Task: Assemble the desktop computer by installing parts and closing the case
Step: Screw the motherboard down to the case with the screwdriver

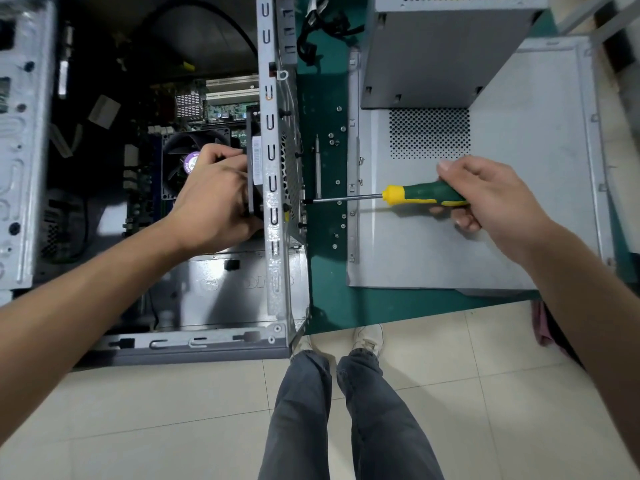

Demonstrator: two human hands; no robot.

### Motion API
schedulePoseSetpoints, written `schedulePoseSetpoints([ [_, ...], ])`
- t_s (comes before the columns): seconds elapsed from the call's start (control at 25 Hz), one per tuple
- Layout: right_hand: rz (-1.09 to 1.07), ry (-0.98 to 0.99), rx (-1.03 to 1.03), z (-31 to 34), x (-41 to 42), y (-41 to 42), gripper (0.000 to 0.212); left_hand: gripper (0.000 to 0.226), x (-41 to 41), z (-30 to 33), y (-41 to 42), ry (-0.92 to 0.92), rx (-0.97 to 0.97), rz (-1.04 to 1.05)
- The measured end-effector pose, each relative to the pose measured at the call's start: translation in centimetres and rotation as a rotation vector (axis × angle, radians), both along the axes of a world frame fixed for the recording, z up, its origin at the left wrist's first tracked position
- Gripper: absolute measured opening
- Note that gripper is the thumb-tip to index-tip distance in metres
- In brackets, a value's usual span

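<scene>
The left hand (211,199) holds the case fan (252,168) inside the computer case (273,271). The right hand (485,199) grips the screwdriver (415,196). Keep it straight and push gently.

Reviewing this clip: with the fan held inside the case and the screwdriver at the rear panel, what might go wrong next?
1. The screwdriver tip meets a screw on the rear panel nearly side-on; it may slip off.
2. The left hand alone holds the black fan inside the case; if it shifts, the holes may misalign.
3. Loose screws lie on the green mat by the tool; a sweep of the right hand might scatter them.
</scene>
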State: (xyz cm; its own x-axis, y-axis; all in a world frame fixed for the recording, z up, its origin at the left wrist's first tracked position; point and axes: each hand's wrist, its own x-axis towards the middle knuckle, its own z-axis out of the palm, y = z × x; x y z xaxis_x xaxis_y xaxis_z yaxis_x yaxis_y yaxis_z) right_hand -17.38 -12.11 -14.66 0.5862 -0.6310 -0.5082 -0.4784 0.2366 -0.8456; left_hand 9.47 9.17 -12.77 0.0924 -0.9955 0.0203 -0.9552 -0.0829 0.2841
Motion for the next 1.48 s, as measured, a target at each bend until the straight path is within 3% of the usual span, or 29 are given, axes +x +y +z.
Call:
schedulePoseSetpoints([
  [0.08,0.036,0.06,0.006,-0.1,0.0,0.1,0.033,0.015,0.0,0.0,0.0,0.003,0.003,-0.002],
  [0.16,-0.026,-0.098,0.196,-0.2,-0.5,-0.2,0.009,0.015,0.0,0.0,0.0,-0.001,0.0,-0.007],
  [0.2,-0.062,-0.182,0.262,-0.1,-0.6,-0.3,0.008,0.015,0.0,0.0,0.0,-0.005,-0.003,-0.009],
  [0.28,-0.035,-0.135,0.158,0.1,-0.7,-0.1,0.008,0.015,0.0,0.1,0.0,-0.004,-0.001,-0.009],
  [0.36,0.031,0.041,-0.014,-0.2,-0.5,0.1,0.03,0.015,0.0,0.1,0.0,-0.002,-0.005,-0.008],
  [0.4,0.042,0.065,-0.009,-0.3,-0.4,0.3,0.031,0.015,-0.1,0.1,0.0,-0.003,-0.005,-0.007],
  [0.48,-0.027,-0.093,0.177,-0.3,-0.6,0.1,0.006,0.018,0.0,0.0,0.0,-0.009,-0.005,-0.009],
  [0.56,-0.056,-0.239,0.269,-0.3,-1.1,-0.1,0.017,0.019,0.1,-0.1,0.1,-0.026,-0.003,-0.015],
  [0.64,-0.011,-0.141,0.126,-0.1,-1.0,0.3,0.008,0.02,0.1,-0.1,0.1,-0.032,-0.002,-0.021],
  [0.72,0.034,0.035,0.011,-0.3,-0.8,0.4,0.033,0.02,0.1,-0.1,0.1,-0.03,-0.015,-0.023],
  [0.76,0.03,0.032,0.025,-0.2,-0.7,0.5,0.033,0.021,0.1,-0.1,0.1,-0.028,-0.018,-0.023],
  [0.84,-0.065,-0.148,0.189,-0.5,-0.8,0.3,0.009,0.021,0.0,0.0,0.1,-0.02,-0.02,-0.02],
  [0.92,-0.119,-0.272,0.233,-0.4,-0.9,0.3,0.013,0.02,0.0,0.0,0.1,-0.019,-0.025,-0.015],
  [1.0,-0.11,-0.179,0.086,-0.5,-0.7,0.6,0.01,0.02,0.0,0.0,0.1,-0.012,-0.021,-0.015],
  [1.08,-0.057,0.008,-0.017,-0.6,-0.6,0.8,0.033,0.02,-0.1,0.0,0.0,-0.007,-0.024,-0.014],
  [1.16,-0.038,0.009,0.076,-0.8,-0.8,0.7,0.033,0.018,-0.1,0.1,0.0,-0.007,-0.02,-0.013],
  [1.24,-0.126,-0.187,0.292,-0.8,-1.2,0.6,0.009,0.017,0.0,0.1,0.0,-0.009,-0.015,-0.012],
  [1.28,-0.152,-0.267,0.327,-0.8,-1.3,0.5,0.01,0.018,0.0,0.1,0.1,-0.015,-0.015,-0.011],
  [1.36,-0.119,-0.216,0.192,-0.9,-1.2,0.6,0.005,0.019,-0.1,0.1,0.0,-0.018,-0.017,-0.009],
  [1.48,0.005,0.035,-0.001,-0.9,-0.8,0.8,0.034,0.017,-0.2,0.2,0.0,-0.021,-0.035,-0.012],
])
